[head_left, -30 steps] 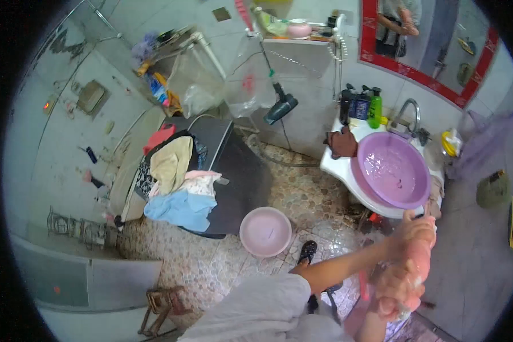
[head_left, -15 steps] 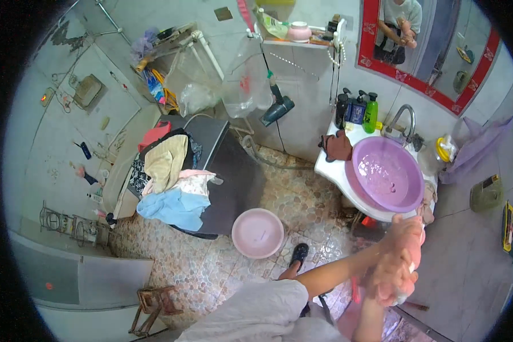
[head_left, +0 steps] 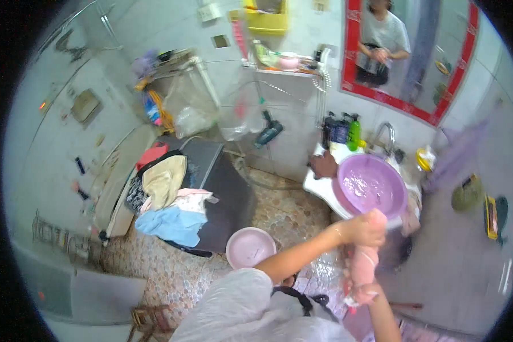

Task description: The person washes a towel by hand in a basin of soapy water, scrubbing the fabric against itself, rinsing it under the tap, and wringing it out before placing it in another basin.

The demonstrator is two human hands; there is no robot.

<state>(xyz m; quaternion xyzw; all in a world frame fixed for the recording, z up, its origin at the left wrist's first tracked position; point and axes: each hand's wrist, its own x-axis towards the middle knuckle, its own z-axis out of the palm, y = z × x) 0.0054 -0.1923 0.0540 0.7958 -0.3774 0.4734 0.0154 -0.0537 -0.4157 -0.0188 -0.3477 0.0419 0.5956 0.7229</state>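
Observation:
A bunched pink cloth [head_left: 363, 263] hangs stretched between my two hands, just in front of the sink. My left hand [head_left: 360, 231] is wrapped round its upper end. Lower down, my right hand [head_left: 363, 293] closes on the other end, where a pale patch shows; its fingers are blurred. Beyond the cloth, a purple basin [head_left: 402, 196] with water in it sits on the white sink [head_left: 320, 183]. A brown cloth [head_left: 324, 165] lies to its left, and a beige cloth [head_left: 411, 219] drapes over the right edge.
Pump bottles [head_left: 354, 132] stand behind the basin beside the faucet [head_left: 387, 134]. A pink basin [head_left: 251, 242] rests on the pebbled floor. Clothes [head_left: 171, 223] lie heaped on a dark-topped surface at left. A hair dryer [head_left: 269, 132] hangs on the wall; a wooden stool [head_left: 148, 319] is lower left.
My hands have moved apart, stretching the cloth lengthwise between them, and shifted a little left. The whole view has tilted, showing more of the wall above.

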